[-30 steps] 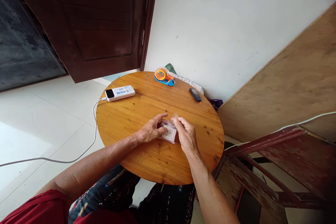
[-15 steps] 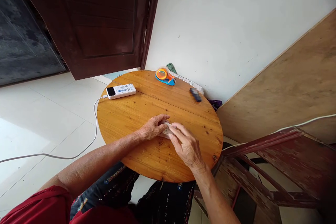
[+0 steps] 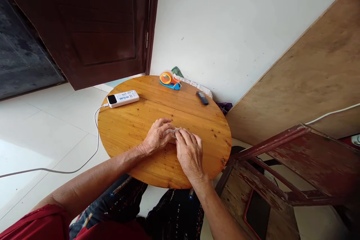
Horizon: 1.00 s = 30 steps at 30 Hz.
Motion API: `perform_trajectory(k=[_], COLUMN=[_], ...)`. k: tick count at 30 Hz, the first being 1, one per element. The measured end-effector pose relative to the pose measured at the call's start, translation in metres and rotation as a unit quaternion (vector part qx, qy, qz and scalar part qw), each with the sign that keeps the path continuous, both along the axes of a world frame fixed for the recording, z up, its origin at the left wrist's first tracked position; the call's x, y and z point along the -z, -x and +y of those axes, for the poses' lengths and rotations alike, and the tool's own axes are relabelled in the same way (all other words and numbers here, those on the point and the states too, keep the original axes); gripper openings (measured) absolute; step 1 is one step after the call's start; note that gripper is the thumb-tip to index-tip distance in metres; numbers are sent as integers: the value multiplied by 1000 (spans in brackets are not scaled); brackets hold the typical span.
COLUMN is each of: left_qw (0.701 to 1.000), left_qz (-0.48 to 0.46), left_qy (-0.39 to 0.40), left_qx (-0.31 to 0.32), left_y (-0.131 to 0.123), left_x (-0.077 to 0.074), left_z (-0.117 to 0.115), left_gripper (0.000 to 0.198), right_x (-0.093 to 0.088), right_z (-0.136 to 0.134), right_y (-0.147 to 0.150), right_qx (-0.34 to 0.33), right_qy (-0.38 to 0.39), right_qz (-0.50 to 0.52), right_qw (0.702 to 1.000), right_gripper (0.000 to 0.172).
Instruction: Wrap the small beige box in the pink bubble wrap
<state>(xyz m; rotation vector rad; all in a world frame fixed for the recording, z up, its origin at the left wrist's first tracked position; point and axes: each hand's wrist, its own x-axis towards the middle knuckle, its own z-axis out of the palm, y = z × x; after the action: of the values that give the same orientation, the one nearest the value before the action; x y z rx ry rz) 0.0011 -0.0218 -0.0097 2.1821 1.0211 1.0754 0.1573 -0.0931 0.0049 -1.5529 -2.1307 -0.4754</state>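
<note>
Over the middle of the round wooden table (image 3: 123, 127), my two hands come together on a small clear, whitish plastic piece (image 3: 172, 131). My left hand (image 3: 157, 135) is curled with thumb and fingers around its left end. From the right, my right hand (image 3: 189, 152) has its fingers bent down over the other end. Most of the piece is hidden under the fingers, so I cannot tell whether it is a box or a wrapper.
A white power bank (image 3: 123, 98) with a plugged-in cable (image 3: 98, 131) lies at the table's left. Along the back stand an orange and blue tape dispenser (image 3: 170, 79) and a blurred dark object (image 3: 202, 98). A worn wooden chair (image 3: 270, 172) holding a phone (image 3: 256, 213) is to the right.
My right hand has closed in from the right, its fingers now bent over the clear piece. My left fingers are more curled. The whole view has shifted slightly.
</note>
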Motion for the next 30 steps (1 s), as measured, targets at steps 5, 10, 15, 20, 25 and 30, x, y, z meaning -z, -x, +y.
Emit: perform_trajectory(k=[5,10,15,20,25,30], left_qw=[999,996,995,997,999,999], left_qz=[44,45,35,13,8,-1], left_qy=[-28,-69,-95,-79,-37,-50], left_qx=[-15,-24,-5,-2,-3,1], left_y=[1,9,15,13,8,7], left_x=[3,5,5,3,0,0], left_z=[-1,-2,-2,-4,-6,-7], left_gripper=[17,16,15,16,16,16], right_x=[2,6,24,71,129,146], right_z=[-7,-43,-107,-172,-195,-186], right_y=[10,15,-36,-158,-237,-237], right_qx=[18,38,140,385,649,665], right_qy=[16,8,-130,-79,166,165], right_qz=[41,94,223,327,365,346], right_qw=[999,995,956,860,646,642], right_gripper=[40,41,22,35,78,97])
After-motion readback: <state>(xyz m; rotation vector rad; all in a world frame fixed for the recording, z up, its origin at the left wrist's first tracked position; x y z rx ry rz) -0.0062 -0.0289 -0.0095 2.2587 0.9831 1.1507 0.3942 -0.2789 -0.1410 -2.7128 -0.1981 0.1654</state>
